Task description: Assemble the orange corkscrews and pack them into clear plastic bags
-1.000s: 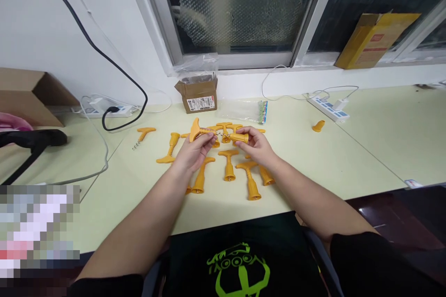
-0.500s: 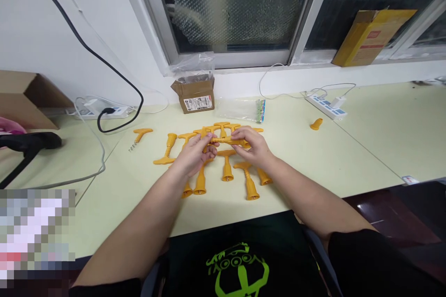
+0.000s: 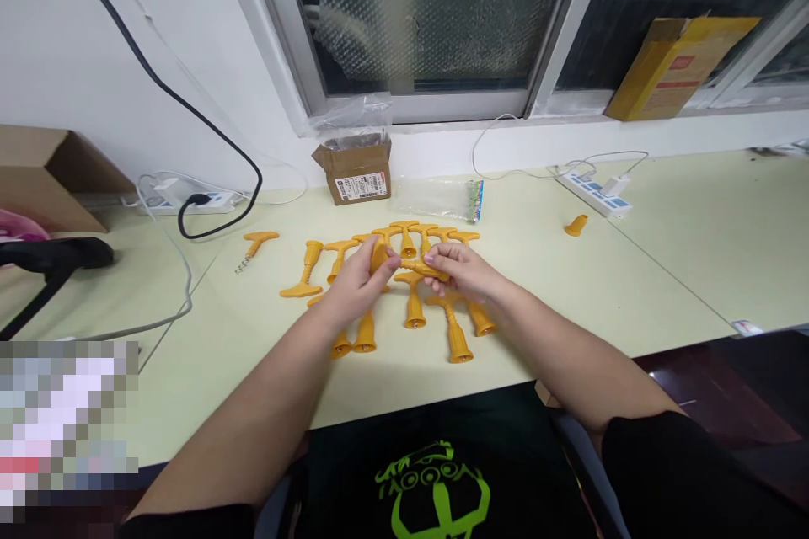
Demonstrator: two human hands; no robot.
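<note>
Between my hands is a yellow corkscrew (image 3: 409, 264), held sideways above the table. My left hand (image 3: 365, 276) is closed on its T-shaped handle, and my right hand (image 3: 460, 269) is wrapped round its bell-shaped sleeve, partly hiding it. Around and below my hands lie several more yellow corkscrews, such as one standing out in front (image 3: 414, 303) and another (image 3: 456, 335) to its right. Off to the left rests a corkscrew with its metal spiral bare (image 3: 254, 246). A loose yellow sleeve (image 3: 576, 225) lies apart on the right.
A small cardboard box (image 3: 357, 172) stands by the wall, with a clear plastic bag (image 3: 436, 200) beside it. Power strips (image 3: 594, 190) with cables lie along the back. A larger carton (image 3: 38, 177) and a black stand (image 3: 69, 257) are at the left.
My left hand has turned over, bringing the corkscrew's handle into view. My right hand has shifted its grip slightly downward on the sleeve. The things on the table stay put.
</note>
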